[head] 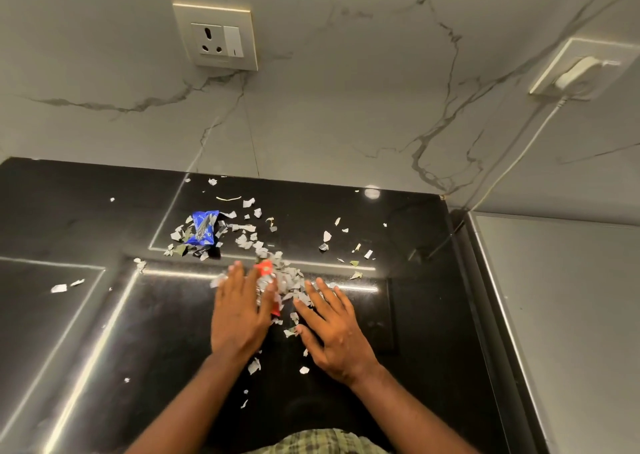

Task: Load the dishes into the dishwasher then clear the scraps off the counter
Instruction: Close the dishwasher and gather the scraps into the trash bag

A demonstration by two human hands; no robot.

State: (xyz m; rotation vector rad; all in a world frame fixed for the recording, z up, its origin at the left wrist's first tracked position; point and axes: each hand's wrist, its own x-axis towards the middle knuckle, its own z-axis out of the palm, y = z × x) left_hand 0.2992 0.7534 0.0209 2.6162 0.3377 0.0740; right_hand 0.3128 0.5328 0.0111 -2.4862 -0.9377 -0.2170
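Note:
Torn paper scraps (291, 282) lie scattered over the glossy black counter (104, 315). A red wrapper (266, 273) sits in the densest heap, between my two hands. My left hand (240, 315) lies flat on the counter to the left of the heap, fingers together and touching scraps. To the right of the heap, my right hand (334, 329) rests flat with fingers spread. A blue wrapper (202, 227) lies among more scraps further back on the left. Neither hand grips anything.
A marble backsplash (346, 107) rises behind the counter with a wall socket (216, 37). At the right another socket holds a white plug (575, 75) with a cable running down. A grey appliance surface (571, 315) adjoins the counter's right edge. Stray scraps (59, 288) lie far left.

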